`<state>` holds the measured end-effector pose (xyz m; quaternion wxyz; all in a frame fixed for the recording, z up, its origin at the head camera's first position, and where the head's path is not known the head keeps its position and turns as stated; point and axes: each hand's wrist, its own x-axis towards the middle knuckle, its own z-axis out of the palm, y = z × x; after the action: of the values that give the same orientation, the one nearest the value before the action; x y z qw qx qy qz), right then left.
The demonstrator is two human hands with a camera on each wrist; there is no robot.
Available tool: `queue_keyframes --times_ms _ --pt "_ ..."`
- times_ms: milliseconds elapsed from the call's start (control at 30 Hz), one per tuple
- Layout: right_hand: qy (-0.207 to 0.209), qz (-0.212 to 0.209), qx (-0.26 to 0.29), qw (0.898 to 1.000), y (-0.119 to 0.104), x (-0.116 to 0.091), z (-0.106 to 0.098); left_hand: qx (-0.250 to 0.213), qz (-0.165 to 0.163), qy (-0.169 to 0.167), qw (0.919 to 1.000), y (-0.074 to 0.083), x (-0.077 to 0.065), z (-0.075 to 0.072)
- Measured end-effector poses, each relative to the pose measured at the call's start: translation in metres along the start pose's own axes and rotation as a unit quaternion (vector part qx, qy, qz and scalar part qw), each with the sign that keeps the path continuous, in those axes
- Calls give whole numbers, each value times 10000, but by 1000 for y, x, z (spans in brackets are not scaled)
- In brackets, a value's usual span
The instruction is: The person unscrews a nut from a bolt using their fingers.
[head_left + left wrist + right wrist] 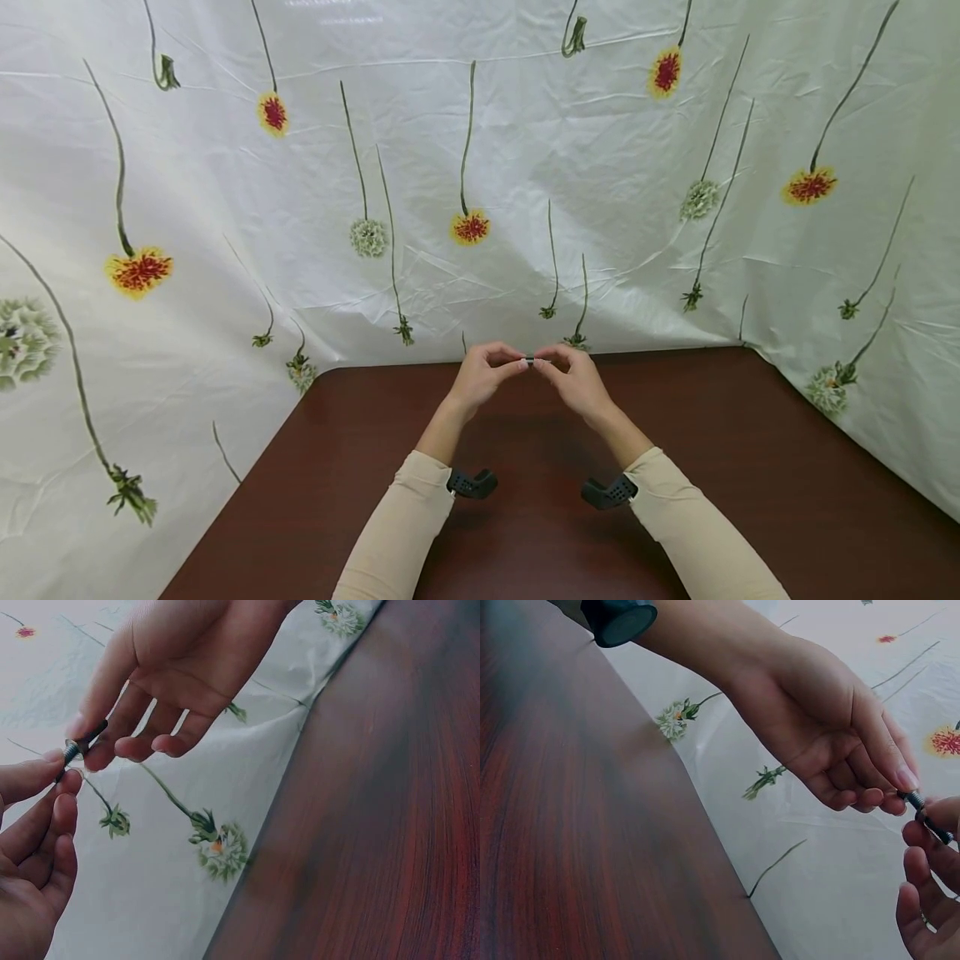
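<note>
Behind your work, a white cloth [300,192] printed with flowers hanging heads-down fills the upper part of the head frame and runs down both sides. Below it, the dark reddish-brown table [360,450] takes up the bottom middle; its grain shows in both wrist views. Your pale left sleeve [397,525] and right sleeve [701,533] rise from the bottom edge, slanting in toward each other. Your left hand [478,379] and right hand [579,382] come together just right of centre, with a black left wrist device [472,483] and right wrist device [609,493] at the cuffs. Smallest is the threaded bolt [71,752], between your hands: near the left edge of the left-wrist frame and the right edge of the right-wrist frame. You have it tilted, each hand in a narrow pinch, thumb against finger, one at either end. A collar circles its shaft, too small to tell nut from washer.
</note>
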<state>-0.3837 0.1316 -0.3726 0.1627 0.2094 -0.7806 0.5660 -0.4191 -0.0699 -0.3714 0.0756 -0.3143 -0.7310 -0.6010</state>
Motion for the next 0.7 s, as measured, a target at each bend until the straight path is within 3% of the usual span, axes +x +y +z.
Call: queue_keyframes --times_ms 700 --pt "-5 24 -82 10000 -1 0 -1 -86 -52 -14 9999 1 0 0"
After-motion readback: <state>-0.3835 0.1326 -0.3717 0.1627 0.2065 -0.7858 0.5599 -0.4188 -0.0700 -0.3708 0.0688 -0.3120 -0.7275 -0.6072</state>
